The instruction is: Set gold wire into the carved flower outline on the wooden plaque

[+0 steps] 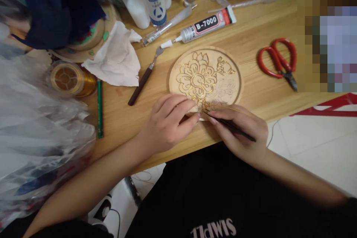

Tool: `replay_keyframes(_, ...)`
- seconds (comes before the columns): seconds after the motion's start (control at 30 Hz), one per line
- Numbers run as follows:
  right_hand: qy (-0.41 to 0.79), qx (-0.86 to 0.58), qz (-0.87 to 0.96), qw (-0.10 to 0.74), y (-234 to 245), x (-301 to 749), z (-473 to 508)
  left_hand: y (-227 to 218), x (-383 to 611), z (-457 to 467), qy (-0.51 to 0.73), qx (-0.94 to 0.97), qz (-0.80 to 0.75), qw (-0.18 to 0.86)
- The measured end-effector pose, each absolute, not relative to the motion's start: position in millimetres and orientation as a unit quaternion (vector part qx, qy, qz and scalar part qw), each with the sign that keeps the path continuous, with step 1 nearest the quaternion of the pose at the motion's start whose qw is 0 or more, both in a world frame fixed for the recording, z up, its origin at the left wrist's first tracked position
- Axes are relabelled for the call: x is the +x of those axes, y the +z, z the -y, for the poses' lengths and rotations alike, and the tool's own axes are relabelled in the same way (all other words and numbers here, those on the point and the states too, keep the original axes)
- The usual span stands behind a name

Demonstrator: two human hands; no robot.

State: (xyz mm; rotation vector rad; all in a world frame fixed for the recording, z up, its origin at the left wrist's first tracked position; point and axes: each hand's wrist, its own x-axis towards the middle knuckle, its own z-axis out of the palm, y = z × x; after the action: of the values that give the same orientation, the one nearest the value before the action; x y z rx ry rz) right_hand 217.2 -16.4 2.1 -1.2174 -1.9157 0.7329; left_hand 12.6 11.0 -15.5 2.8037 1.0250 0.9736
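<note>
A round wooden plate (205,50) with a raised rim lies near the table's front edge. Gold wire outlines a large flower (198,78) on it and a smaller figure at its upper right; pencil lines show beside them. My left hand (170,121) steadies the plate's lower left, fingers bent over the rim and thumb close to the wire. Between the thumb and fingers of my right hand (245,124) are dark tweezers (237,130), their tips at the plate's lower edge. A thin strand of gold wire trails past that hand. My fingers partly hide the spot where the tips meet the wire.
Behind the plate lie a B-7000 glue tube (206,26) and a palette knife (143,81). Red-handled cutters (279,59) are to the right. Leftward are a spool of gold wire (72,78), a green pencil (99,109), crumpled tissue (117,55) and plastic bags (36,130). Bottles (156,2) stand behind.
</note>
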Motion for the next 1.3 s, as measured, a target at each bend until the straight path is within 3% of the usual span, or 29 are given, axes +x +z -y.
replay_keyframes(0.7,0.282,-0.480,0.741,0.375,1.1,216.4,16.5,-18.2,10.9,-10.1,0.322,0.890,-0.320,0.041)
replay_keyframes(1.3,0.257,-0.483,0.746,0.381,-0.3,215.9,17.7,-15.9,12.1,-11.6,0.314,0.893,-0.321,-0.001)
